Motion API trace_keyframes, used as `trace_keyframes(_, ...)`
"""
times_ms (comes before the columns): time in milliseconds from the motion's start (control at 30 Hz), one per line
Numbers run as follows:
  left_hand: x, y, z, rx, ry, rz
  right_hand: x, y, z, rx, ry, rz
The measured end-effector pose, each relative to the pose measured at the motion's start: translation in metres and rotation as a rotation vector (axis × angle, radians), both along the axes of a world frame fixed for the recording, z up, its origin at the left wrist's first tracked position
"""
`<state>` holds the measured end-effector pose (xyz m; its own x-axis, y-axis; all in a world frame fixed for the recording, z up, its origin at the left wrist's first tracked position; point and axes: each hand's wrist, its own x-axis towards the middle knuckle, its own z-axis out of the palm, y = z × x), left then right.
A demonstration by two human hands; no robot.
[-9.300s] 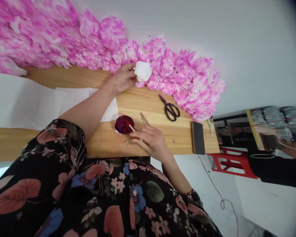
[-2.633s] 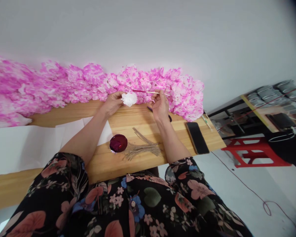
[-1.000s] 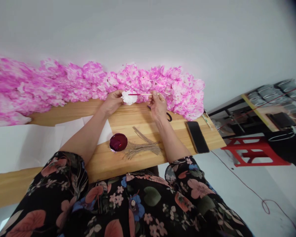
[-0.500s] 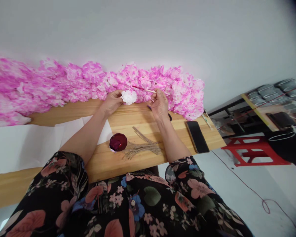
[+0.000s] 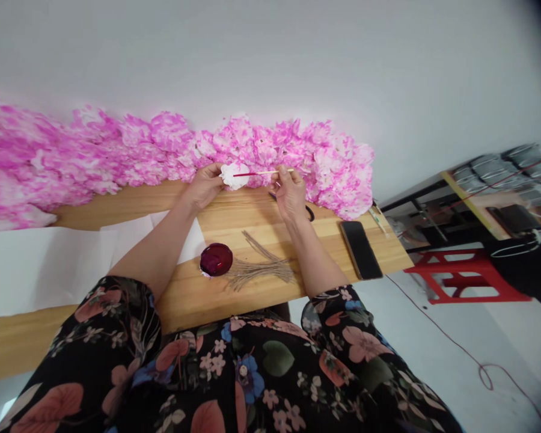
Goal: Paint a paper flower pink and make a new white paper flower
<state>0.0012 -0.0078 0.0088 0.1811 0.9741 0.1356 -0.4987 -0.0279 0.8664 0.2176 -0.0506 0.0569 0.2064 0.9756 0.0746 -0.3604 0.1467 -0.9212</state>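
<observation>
Left hand [image 5: 202,187] grip closed on white paper flower [image 5: 233,175], right hand [image 5: 288,193] grip pinching red-tipped stick [image 5: 262,173] touching flower, above wooden bench [image 5: 252,222], dye bowl [image 5: 216,260] near

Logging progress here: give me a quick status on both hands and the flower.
Left hand grips white paper flower. Right hand grips thin stick, red tip on the flower. Nothing between them.

Single head-worn view, looking forward and steeply down over the person's own lap, desk [image 5: 261,300] close below, pink flower row [image 5: 162,150] and pale wall beyond, horizon tilted
</observation>
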Motion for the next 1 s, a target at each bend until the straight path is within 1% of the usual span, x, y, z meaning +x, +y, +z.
trace_keyframes(200,0.0013,-0.0002,0.0006,0.000,-0.006,0.009,-0.0011,-0.0003,-0.0029,0.023,0.015,-0.009)
trace_keyframes(433,0.0004,-0.0009,0.0017,0.015,-0.058,-0.033,-0.0046,-0.0018,-0.0007,-0.031,-0.067,-0.064)
trace_keyframes(567,0.0011,-0.0002,0.0014,-0.001,-0.032,-0.020,-0.0043,-0.0017,0.0039,-0.048,0.017,-0.079)
trace_keyframes(633,0.0013,0.0001,0.0010,-0.006,-0.022,-0.012,-0.0034,-0.0012,0.0053,-0.041,0.078,-0.070)
trace_keyframes(733,0.0012,0.0002,0.0007,-0.006,-0.031,-0.014,-0.0018,-0.0004,0.0053,-0.015,0.120,-0.016)
trace_keyframes(900,0.0015,-0.0005,0.0021,-0.014,-0.022,-0.012,-0.0002,0.0003,0.0020,0.002,0.081,0.037)
trace_keyframes(1000,0.0018,-0.0009,0.0030,-0.022,-0.028,-0.009,0.0000,0.0005,-0.0004,0.017,0.062,0.032)
